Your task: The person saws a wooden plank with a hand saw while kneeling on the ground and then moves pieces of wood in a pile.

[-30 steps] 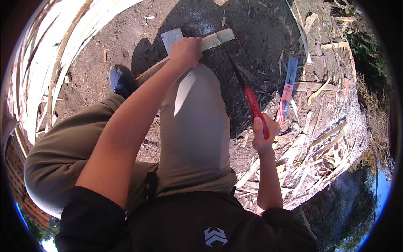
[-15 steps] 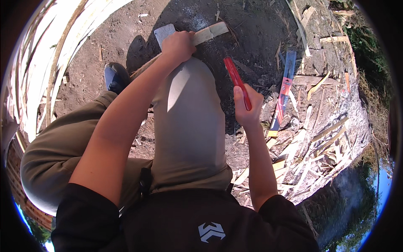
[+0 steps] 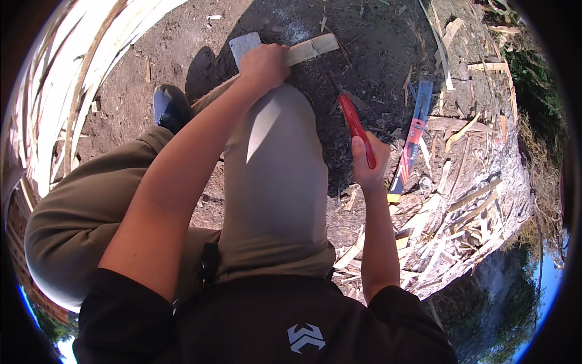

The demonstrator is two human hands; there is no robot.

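While left hand [image 3: 265,65] clutches wooden strip [image 3: 310,50] jutting rightward, right hand [image 3: 372,161] clasps red handle [image 3: 354,121]

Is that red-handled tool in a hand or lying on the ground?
In hand: the right hand grips the red handle, and the dark blade points toward the wood. Whether they touch, I cannot tell.

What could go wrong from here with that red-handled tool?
The red-handled tool might skid along the wooden strip toward the left grip, which holds that strip. The strip's far end juts past that grip, so it may wobble. The knee is close too; a stray stroke might catch it.
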